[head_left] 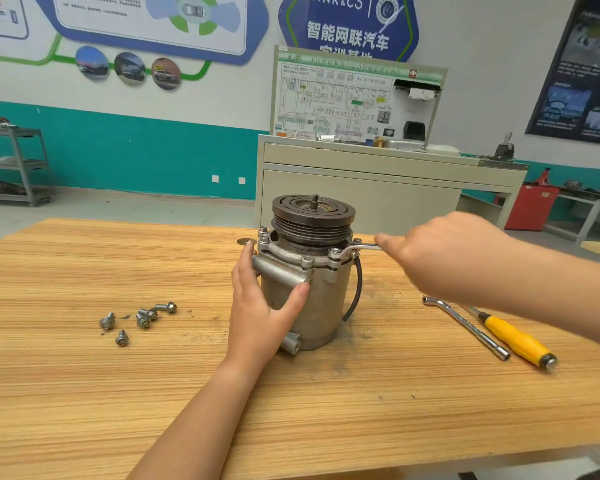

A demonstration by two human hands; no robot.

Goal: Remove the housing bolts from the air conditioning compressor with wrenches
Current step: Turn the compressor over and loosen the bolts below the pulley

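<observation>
On the desk (84, 393), the left hand (257, 313) grips the upright compressor (323, 306) at its middle, the right hand (444, 258) clasps a wrench (361, 247) seated on a flange bolt (335, 252), with loose bolts (142, 318) lying left and a socket wrench (471, 327) and screwdriver (513, 337) lying right.

Your scene is bright and evenly lit by soft, diffuse light. Shadows are faint and short: thin ones sit under the loose bolts (143, 320) and the yellow screwdriver (515, 337) on the table (326, 427). Your right hand (447, 254) is smeared with motion blur, while your left hand (257, 317) and the compressor (323, 306) are crisp. The wrench (362, 247) shows a pale sheen. The wide lens bows the table's far edge and tilts the dark wall poster (582, 71) at the right inward.
</observation>
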